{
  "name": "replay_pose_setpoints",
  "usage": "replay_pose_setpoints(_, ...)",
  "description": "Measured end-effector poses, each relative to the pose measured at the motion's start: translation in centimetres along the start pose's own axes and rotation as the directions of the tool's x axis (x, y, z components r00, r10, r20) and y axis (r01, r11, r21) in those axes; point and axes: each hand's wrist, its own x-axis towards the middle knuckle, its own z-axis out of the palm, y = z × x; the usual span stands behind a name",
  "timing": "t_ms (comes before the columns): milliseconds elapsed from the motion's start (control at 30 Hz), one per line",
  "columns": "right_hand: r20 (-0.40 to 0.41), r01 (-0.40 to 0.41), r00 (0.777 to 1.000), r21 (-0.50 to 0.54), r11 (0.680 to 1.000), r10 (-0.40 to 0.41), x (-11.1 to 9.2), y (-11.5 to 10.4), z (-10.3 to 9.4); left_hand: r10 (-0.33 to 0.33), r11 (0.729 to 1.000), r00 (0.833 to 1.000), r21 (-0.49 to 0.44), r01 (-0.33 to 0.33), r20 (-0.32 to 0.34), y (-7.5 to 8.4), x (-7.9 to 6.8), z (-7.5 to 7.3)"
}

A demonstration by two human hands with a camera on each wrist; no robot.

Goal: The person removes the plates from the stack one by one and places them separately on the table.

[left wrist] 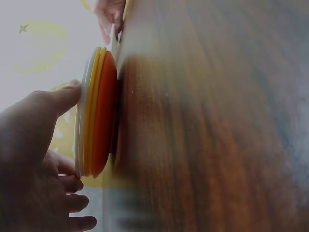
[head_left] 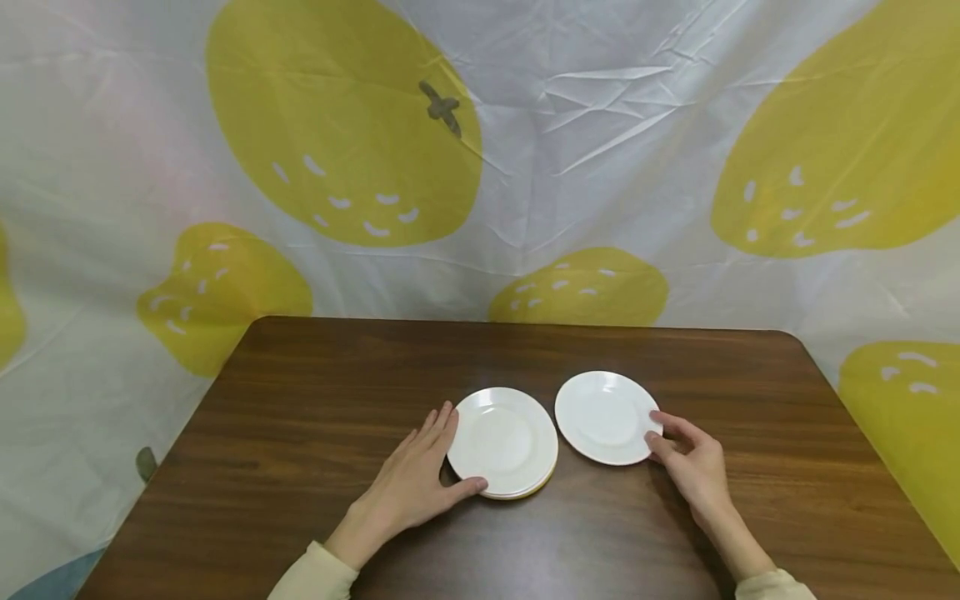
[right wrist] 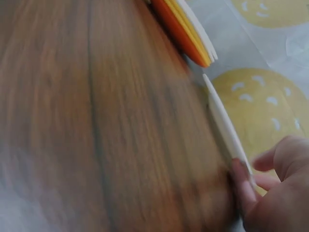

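A stack of plates (head_left: 502, 442) stands on the wooden table, white on top. From the side, in the left wrist view, yellow plates (left wrist: 91, 116) show under the white and an orange plate (left wrist: 105, 116) lies lowest. My left hand (head_left: 412, 475) is spread at the stack's left side, its thumb and fingertips touching the rim. To the right, my right hand (head_left: 693, 467) pinches the right edge of a single white plate (head_left: 606, 417) between thumb and fingers. In the right wrist view this plate (right wrist: 224, 123) is slightly raised over the wood, apart from the stack.
The brown wooden table (head_left: 337, 367) has rounded far corners. Directly behind it hangs a white cloth (head_left: 585, 167) printed with large yellow fruit.
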Motion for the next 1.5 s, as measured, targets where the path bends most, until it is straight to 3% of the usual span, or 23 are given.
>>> replay_pose_setpoints(100, 0.016, 0.031, 0.999, -0.229, 0.973, -0.028, -0.1, -0.7, -0.4, 0.004, 1.0, 1.0, -0.011, -0.004, 0.001, -0.1, 0.0, 0.0)
replay_pose_setpoints(200, 0.04, 0.1, 0.995, -0.42, 0.902, -0.092, -0.3, -1.4, -0.9, 0.009, 1.0, 1.0, -0.022, -0.008, 0.001, -0.1, 0.0, 0.0)
replay_pose_setpoints(267, 0.047, 0.154, 0.987, -0.5, 0.852, -0.151, -0.5, -1.7, -1.0, 0.011, 1.0, 1.0, -0.024, -0.011, 0.002, -0.1, 0.0, 0.0)
replay_pose_setpoints(367, 0.04, 0.217, 0.972, -0.54, 0.814, -0.233, -0.6, -2.1, -1.0, 0.018, 1.0, 1.0, -0.02, -0.018, 0.0, -0.2, 0.0, 0.0)
replay_pose_setpoints(567, 0.025, 0.267, 0.956, -0.487, 0.832, -0.293, -0.7, -3.4, 0.2, 0.02, 1.0, 1.0, -0.003, -0.02, -0.002, -0.2, -0.1, 0.0)
replay_pose_setpoints(767, 0.102, 0.296, 0.955, -0.413, 0.861, -0.279, -0.6, -4.7, 1.9, 0.021, 1.0, 1.0, 0.017, -0.021, 0.008, -0.2, 0.0, 0.0)
replay_pose_setpoints(900, 0.151, 0.334, 0.942, -0.372, 0.866, -0.298, -0.7, -5.3, 2.8, 0.022, 0.999, 1.0, 0.036, -0.023, 0.018, -0.1, -0.1, 0.0)
replay_pose_setpoints(1500, 0.314, 0.37, 0.907, -0.268, 0.89, -0.282, -1.5, -4.7, 6.7, 0.054, 0.998, 0.998, 0.03, -0.055, 0.011, -0.4, -0.4, 0.0)
